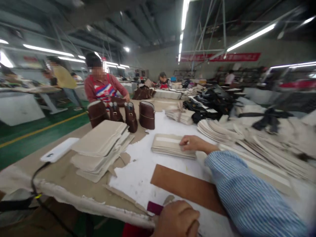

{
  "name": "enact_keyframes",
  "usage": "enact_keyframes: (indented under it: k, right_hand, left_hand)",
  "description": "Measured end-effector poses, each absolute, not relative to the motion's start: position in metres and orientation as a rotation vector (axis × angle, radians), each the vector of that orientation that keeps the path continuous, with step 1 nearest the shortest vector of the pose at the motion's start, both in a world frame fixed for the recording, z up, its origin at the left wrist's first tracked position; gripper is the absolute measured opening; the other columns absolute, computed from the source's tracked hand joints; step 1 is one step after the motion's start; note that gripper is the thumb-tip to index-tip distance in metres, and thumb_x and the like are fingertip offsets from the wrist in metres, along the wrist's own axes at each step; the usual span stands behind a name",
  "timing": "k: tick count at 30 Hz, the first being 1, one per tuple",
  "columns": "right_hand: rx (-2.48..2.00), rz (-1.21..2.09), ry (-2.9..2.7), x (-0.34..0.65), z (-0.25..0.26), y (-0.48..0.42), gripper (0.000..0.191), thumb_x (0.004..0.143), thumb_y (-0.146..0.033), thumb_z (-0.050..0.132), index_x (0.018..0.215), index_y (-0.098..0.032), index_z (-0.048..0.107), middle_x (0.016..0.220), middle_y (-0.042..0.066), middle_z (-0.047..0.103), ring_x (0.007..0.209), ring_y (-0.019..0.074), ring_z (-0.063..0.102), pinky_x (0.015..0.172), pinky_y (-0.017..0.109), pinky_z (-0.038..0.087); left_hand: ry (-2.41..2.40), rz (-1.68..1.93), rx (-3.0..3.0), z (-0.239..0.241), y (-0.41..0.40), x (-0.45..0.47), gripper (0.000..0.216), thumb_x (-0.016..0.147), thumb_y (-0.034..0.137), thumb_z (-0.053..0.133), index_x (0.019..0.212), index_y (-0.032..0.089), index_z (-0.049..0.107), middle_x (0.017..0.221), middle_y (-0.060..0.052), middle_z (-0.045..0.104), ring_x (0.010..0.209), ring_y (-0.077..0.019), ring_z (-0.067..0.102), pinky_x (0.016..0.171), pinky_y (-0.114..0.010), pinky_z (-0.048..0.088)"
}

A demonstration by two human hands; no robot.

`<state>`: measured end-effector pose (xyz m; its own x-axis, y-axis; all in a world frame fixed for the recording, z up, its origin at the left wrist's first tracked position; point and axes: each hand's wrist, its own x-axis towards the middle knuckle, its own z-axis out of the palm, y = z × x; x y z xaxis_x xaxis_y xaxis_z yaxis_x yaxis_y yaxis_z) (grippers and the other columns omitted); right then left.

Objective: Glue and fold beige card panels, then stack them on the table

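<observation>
The small stack of beige pieces (170,146) lies mid-table on torn white paper (138,171). The right hand (192,144) rests on the stack's near end with its fingers stretched flat, not closed around it. The left hand (176,219) is clenched at the near edge beside a maroon piece (155,208); whether it holds anything I cannot tell. A brown strip (185,187) lies between the hands. To the left is a larger beige pile (101,144), with brown bags (146,115) behind it. Beyond them a co-worker (103,89) stands at the table (59,171). The hall has a green floor (22,144), tube lights (251,36) and a red banner (222,57).
</observation>
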<state>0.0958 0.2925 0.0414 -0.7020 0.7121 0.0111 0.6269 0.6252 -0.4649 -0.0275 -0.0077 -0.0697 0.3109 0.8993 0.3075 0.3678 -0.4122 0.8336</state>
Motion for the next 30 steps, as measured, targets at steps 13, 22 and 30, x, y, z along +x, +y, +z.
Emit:
enact_keyframes:
  k: [13,22,30]
  right_hand:
    - [-1.13,0.704,-2.66,0.104,0.026,0.315,0.034,0.072,-0.031,0.089,0.104,-0.023,0.082,0.108,0.002,0.078,0.094,0.0193,0.07,0.081,0.025,0.051]
    - [-1.149,0.762,-2.647,0.103,0.031,0.316,0.034,0.071,-0.029,0.089,0.104,-0.021,0.083,0.1,0.0,0.08,0.089,0.0191,0.07,0.075,0.024,0.05]
    - [-1.121,0.712,-2.671,0.103,0.032,0.312,0.032,0.073,-0.027,0.087,0.104,-0.022,0.083,0.104,0.001,0.08,0.092,0.0195,0.071,0.077,0.024,0.051]
  left_hand:
    - [1.283,1.206,2.457,-0.052,-0.008,-0.036,0.018,0.093,0.015,0.054,0.104,0.021,0.068,0.091,-0.002,0.073,0.079,-0.0172,0.068,0.07,-0.03,0.052]
    - [1.272,1.224,2.459,-0.041,-0.009,-0.036,0.02,0.093,0.014,0.054,0.106,0.021,0.067,0.09,-0.003,0.073,0.078,-0.0177,0.067,0.071,-0.029,0.051]
    - [1.269,1.254,2.489,-0.044,-0.008,-0.038,0.02,0.093,0.014,0.054,0.107,0.022,0.066,0.09,-0.001,0.073,0.077,-0.017,0.068,0.07,-0.029,0.051]
